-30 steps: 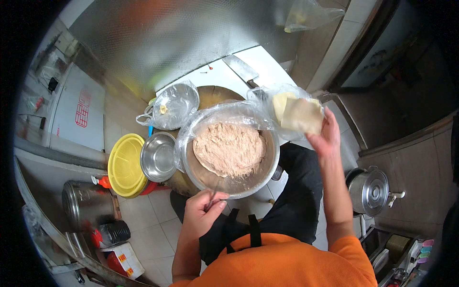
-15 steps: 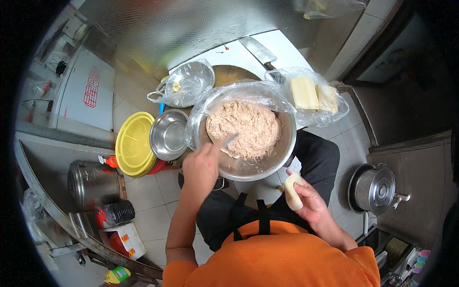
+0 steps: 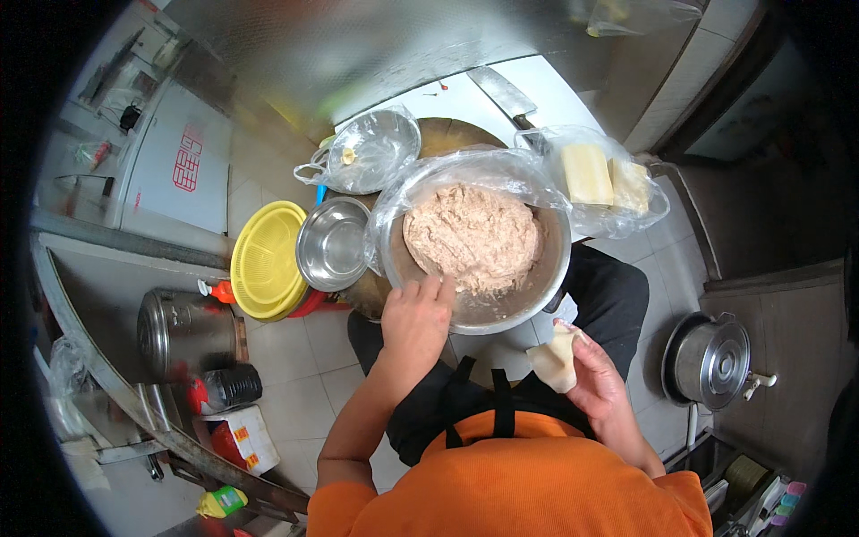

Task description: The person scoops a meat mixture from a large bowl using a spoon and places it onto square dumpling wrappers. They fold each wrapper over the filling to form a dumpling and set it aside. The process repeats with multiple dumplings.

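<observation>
A large metal bowl lined with clear plastic holds a mound of pinkish minced filling. At the bowl's near-left edge is my left hand, its fingers curled closed and its back turned up. The thin metal tool it gripped half a second ago is hidden behind the fingers now. My right hand is to the right, below the bowl, holding a thin pale dough wrapper between thumb and fingers. The wrapper hangs loosely, one side drooping toward my lap.
Beyond the bowl's right side, a plastic bag holds pale wrapper stacks. A cleaver lies on the white board behind. To the left are an empty metal bowl, a yellow basket and a bagged bowl. A lidded pot stands far right.
My left hand has moved right and slightly down, and its metal tool has gone out of sight. The wrapper in my right hand hangs more spread out. The whole view has shifted slightly.
</observation>
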A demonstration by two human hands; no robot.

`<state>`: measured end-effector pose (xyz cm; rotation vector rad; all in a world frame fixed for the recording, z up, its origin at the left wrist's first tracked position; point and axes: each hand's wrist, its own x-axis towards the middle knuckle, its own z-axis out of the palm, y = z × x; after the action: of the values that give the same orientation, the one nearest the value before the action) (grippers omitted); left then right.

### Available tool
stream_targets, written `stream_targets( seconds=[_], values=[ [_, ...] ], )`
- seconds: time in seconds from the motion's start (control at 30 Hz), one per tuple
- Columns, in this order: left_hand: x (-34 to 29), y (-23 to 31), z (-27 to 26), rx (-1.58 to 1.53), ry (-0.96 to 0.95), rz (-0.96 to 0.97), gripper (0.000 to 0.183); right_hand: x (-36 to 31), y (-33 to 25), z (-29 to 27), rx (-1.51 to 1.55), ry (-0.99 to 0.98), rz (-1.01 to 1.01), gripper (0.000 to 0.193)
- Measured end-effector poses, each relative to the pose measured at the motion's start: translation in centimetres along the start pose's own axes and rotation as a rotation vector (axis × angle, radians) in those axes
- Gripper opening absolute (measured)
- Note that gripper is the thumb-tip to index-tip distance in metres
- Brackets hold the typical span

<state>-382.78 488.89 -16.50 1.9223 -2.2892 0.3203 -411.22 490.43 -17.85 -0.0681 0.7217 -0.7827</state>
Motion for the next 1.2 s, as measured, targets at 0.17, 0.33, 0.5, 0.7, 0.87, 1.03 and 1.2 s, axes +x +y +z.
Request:
stream_targets(
  seconds=[0.17,0.33,0.5,0.7,0.87,1.03,1.2],
  values=[
    [0.6,-2.0,-0.8,0.078,0.051,-0.174,0.031,-0.1,0.4,0.8,0.099,-0.046,-0.028,0.058],
    [1.7,-2.3,0.1,0.160,-0.003,-0.178,0.008,-0.3,0.8,0.6,-0.014,0.003,0.000,0.052],
    [0.4,0.9,-0.5,-0.030,-0.026,-0.022,0.016,0.1,1.4,-0.6,0.017,0.041,0.086,0.042],
    [0.4,0.1,-2.4,-0.946,-0.183,-0.140,0.030,-0.1,2.2,-0.7,0.372,-0.187,0.202,0.049],
    [-0.6,-0.7,-4.1,-1.544,-0.387,-0.530,0.029,-0.2,0.8,0.9,0.086,-0.280,-0.038,0.050],
    [-2.0,-0.3,-4.6,-1.586,-0.326,-0.510,0.031,1.7,0.1,2.0,-0.117,-0.144,0.021,0.041],
    [-2.9,0.5,-4.5,-1.523,-0.314,-0.539,0.031,2.6,-1.1,1.7,-0.275,-0.129,-0.020,0.045]
  ],
)
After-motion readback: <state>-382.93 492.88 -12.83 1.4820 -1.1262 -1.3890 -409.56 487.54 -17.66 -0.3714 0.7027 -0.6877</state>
